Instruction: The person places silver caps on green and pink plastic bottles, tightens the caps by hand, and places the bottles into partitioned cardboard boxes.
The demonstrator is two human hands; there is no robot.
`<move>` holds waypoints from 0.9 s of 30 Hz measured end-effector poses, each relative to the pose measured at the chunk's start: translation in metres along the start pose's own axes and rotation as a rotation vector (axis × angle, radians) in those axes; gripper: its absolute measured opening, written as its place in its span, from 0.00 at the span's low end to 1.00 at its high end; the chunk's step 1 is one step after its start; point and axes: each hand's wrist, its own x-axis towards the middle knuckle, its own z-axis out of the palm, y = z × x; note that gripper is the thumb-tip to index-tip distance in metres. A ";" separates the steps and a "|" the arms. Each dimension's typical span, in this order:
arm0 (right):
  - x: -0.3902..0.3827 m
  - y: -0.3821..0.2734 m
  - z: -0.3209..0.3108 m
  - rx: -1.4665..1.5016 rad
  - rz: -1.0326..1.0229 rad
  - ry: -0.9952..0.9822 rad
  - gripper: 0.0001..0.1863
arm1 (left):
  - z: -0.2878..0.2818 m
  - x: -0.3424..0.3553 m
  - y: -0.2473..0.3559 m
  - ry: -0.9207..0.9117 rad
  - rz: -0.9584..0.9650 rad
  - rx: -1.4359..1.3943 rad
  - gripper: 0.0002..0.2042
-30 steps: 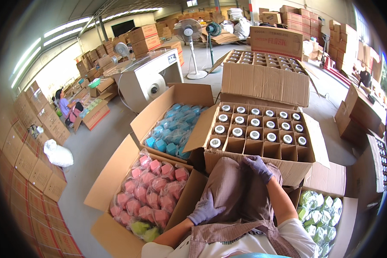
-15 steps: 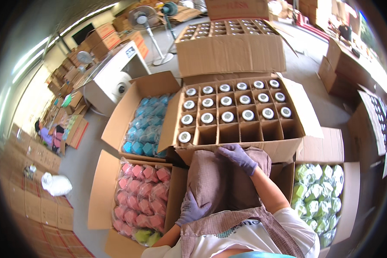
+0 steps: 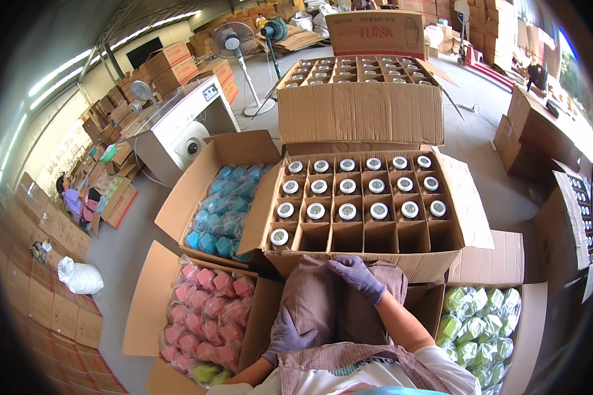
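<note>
My left hand (image 3: 288, 334), in a purple-grey glove, rests on my left thigh with its fingers apart and nothing in it. My right hand (image 3: 358, 276), gloved alike, lies over my knees with fingers stretched out, close to the front wall of a divided cardboard box (image 3: 402, 264). White-capped bottles (image 3: 346, 211) stand upright in that box's back three rows. In the front row, one bottle (image 3: 279, 237) sits in the leftmost cell; the other cells hold no bottle. Brown checked cloth (image 3: 310, 289) covers my legs.
Open cartons hold plastic-wrapped blue pieces (image 3: 225, 212) and pink pieces (image 3: 211, 306) on the left, green ones (image 3: 481, 322) on the right. Behind the divided box stands another filled carton (image 3: 362, 112). Farther off are a standing fan (image 3: 232, 41), a white machine (image 3: 181, 135) and a seated person (image 3: 78, 197).
The view has tilted upward, so the boxes appear lower in the picture. Both hands stay resting on my legs, with no thing picked up or put down.
</note>
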 end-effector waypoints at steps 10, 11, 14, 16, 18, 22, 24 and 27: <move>0.007 -0.003 0.016 0.101 0.054 0.062 0.16 | 0.001 -0.018 -0.021 0.013 -0.038 -0.076 0.63; 0.006 -0.005 0.017 0.074 0.069 0.074 0.16 | -0.003 -0.020 -0.021 -0.011 -0.059 -0.081 0.63; 0.016 0.012 0.018 0.152 -0.021 0.078 0.17 | -0.015 -0.023 -0.020 -0.044 -0.032 -0.129 0.62; 0.014 0.004 0.019 0.210 -0.053 0.104 0.16 | -0.024 -0.020 -0.024 -0.067 0.025 -0.162 0.61; 0.003 -0.009 0.009 0.107 -0.174 0.226 0.16 | -0.030 -0.011 -0.027 -0.137 0.117 -0.167 0.60; -0.054 -0.057 0.014 -0.122 -0.265 0.413 0.15 | -0.090 0.015 -0.013 -0.249 0.227 -0.149 0.37; -0.085 -0.079 0.045 -0.120 -0.250 0.364 0.15 | -0.115 0.002 -0.015 -0.137 0.143 -0.180 0.28; -0.143 -0.068 0.050 -0.157 -0.300 0.358 0.13 | -0.092 0.032 -0.037 0.145 0.172 -0.408 0.23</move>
